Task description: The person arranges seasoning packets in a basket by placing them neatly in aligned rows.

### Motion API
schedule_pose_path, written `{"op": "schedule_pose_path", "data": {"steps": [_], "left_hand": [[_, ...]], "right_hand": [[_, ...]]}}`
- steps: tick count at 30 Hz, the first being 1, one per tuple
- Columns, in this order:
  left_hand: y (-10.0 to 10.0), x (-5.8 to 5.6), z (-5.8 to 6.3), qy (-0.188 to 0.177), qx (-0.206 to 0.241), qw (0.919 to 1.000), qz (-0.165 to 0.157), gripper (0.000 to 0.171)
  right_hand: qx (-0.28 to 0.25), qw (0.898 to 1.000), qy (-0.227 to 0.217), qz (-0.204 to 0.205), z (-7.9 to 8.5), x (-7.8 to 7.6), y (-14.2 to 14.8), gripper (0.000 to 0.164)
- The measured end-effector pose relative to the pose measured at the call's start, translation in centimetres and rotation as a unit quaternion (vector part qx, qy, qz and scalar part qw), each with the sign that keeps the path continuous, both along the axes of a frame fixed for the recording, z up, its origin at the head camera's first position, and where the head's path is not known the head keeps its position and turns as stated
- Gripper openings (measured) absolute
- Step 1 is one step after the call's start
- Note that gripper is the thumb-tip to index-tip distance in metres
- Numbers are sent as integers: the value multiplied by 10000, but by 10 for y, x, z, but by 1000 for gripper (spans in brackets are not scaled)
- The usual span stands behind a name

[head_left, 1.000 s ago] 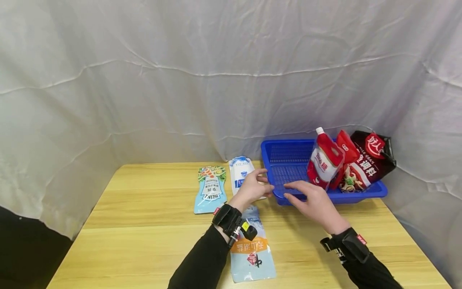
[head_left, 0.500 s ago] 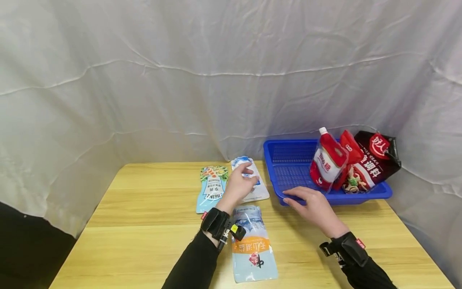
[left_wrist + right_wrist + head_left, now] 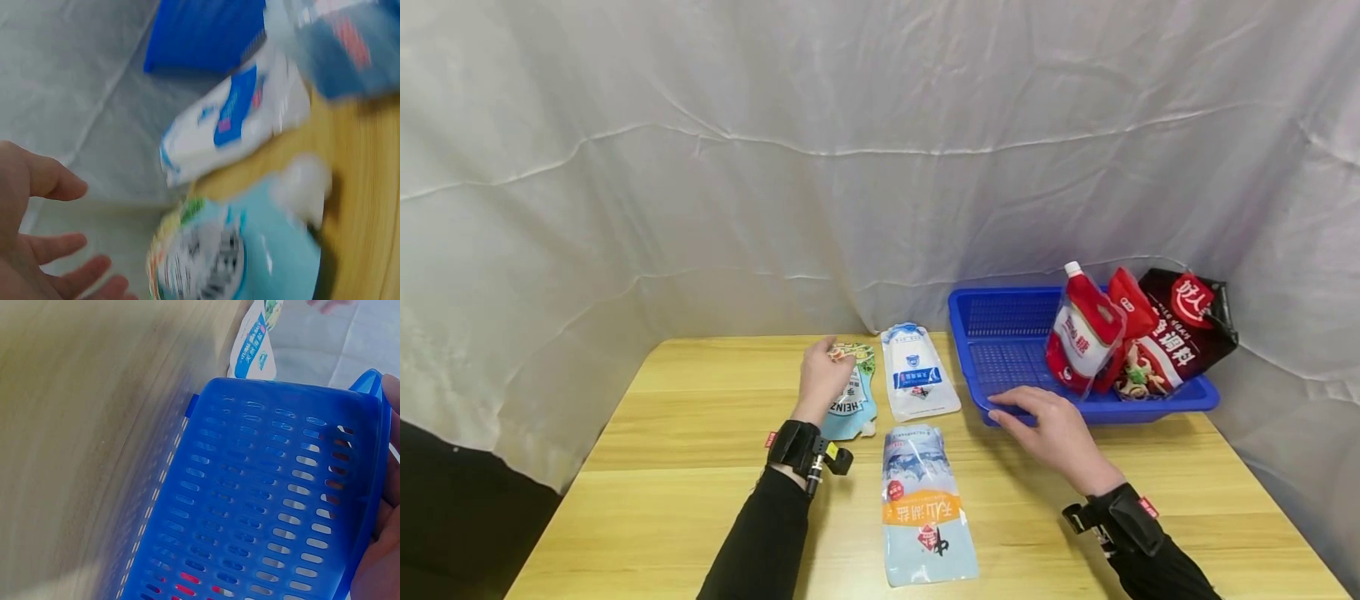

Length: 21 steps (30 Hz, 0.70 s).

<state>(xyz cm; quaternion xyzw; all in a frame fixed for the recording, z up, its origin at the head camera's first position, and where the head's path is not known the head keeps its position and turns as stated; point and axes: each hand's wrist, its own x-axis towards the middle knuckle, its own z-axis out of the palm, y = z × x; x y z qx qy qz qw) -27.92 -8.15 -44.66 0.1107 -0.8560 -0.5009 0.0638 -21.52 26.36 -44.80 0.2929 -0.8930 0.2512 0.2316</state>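
My left hand (image 3: 822, 379) is over the left side of a light blue Heinz pouch (image 3: 853, 408), its upper part partly hidden. In the left wrist view the thumb and fingers (image 3: 69, 247) are spread beside the pouch, and a whitish spout (image 3: 305, 184) shows at one corner. With my right hand (image 3: 1056, 433) I hold the near left corner of a blue plastic basket (image 3: 1022, 293); fingers lie over the rim in the right wrist view. To the right of the Heinz pouch lies a white and blue pouch (image 3: 917, 375).
A blue and orange salt pouch (image 3: 925, 508) lies nearer on the wooden table (image 3: 662, 483). Inside the basket, at its right, stand a red and white spouted pouch (image 3: 1081, 337), a red packet (image 3: 1131, 300) and a black seasoning bag (image 3: 1180, 333). A grey curtain (image 3: 850, 167) hangs behind.
My left hand has moved left from the basket corner, across the white pouch, to the Heinz pouch, which has shifted and turned slightly. The right hand has stayed at the basket rim.
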Motion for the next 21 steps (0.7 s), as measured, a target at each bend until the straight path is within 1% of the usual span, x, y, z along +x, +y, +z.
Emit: {"op": "schedule_pose_path", "data": {"steps": [3, 6, 10, 12, 15, 19, 21], "left_hand": [[-12, -2, -4, -575, -317, 9978, 12, 72], [-19, -5, -7, -1104, -564, 9923, -80, 79], [-22, -8, -12, -1574, -879, 9834, -180, 83], [-22, -10, -14, -1688, -939, 9809, -213, 86], [-21, -13, -18, -1702, -939, 9807, -222, 86], [-21, -16, -22, -1608, -1045, 9813, -183, 76], [-21, -16, -23, -1576, -1038, 9820, -112, 74]], "right_hand": [[0, 10000, 27, -1, 0, 0, 0, 21], [-14, 10000, 41, -3, 0, -1, 0, 21], [21, 10000, 63, -23, 0, -1, 0, 22], [44, 10000, 71, -26, 0, 0, 0, 22], [51, 10000, 68, -39, 0, 1, 0, 22], [48, 9999, 54, -83, 0, 1, 0, 22], [51, 9999, 56, -97, 0, 2, 0, 22]]}}
